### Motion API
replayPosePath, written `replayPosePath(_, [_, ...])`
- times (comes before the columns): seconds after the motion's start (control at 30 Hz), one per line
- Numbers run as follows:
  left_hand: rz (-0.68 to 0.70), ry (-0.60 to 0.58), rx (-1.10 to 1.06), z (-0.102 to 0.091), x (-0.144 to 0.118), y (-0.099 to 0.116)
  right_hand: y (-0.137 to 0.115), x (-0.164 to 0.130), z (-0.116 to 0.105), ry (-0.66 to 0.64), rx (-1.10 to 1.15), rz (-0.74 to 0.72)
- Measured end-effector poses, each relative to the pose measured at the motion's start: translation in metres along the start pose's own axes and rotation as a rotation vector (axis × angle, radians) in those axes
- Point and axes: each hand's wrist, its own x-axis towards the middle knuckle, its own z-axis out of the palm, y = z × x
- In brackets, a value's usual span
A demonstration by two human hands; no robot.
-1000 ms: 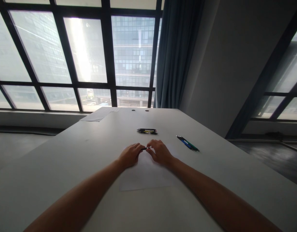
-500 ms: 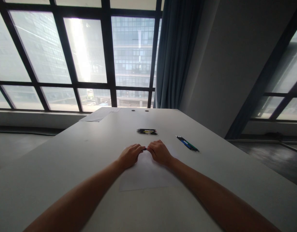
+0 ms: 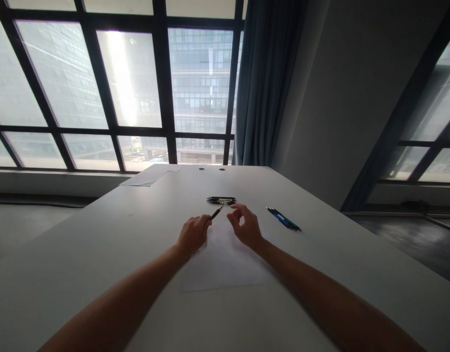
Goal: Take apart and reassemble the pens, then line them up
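Note:
My left hand (image 3: pixel 193 234) is closed round a dark pen (image 3: pixel 216 213), whose light-coloured tip points up and to the right. Just right of that tip is my right hand (image 3: pixel 246 227), holding nothing, thumb and forefinger curved with a gap between them. Both hands are above the far part of a white paper sheet (image 3: pixel 225 269). Beyond the fingers lies a small group of pens (image 3: pixel 221 200), mostly black with some yellow. To the right of my right hand, a second group of pens (image 3: pixel 283 219), blue, green and black, lies at a slant.
The white table (image 3: pixel 137 234) stretches toward the windows. Papers (image 3: pixel 146 176) lie at its far left edge, and two dark round spots (image 3: pixel 222 169) are set near the far end. A blue curtain (image 3: pixel 265 98) hangs behind.
My right hand has come off the pen, and its fingers have parted. The pen has swung from nearly level to pointing up and right, held by my left hand alone.

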Motion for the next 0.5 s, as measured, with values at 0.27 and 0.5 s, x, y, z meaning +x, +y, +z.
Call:
replayPosePath(0.27, [0.091,-0.006,-0.222,-0.001,-0.001,0.004,-0.014,-0.006,0.004,-0.394,-0.265,-0.331])
replayPosePath(0.5, [0.104,-0.14,-0.31,-0.001,-0.003,0.004,0.0,-0.004,0.005,-0.27,-0.304,-0.118])
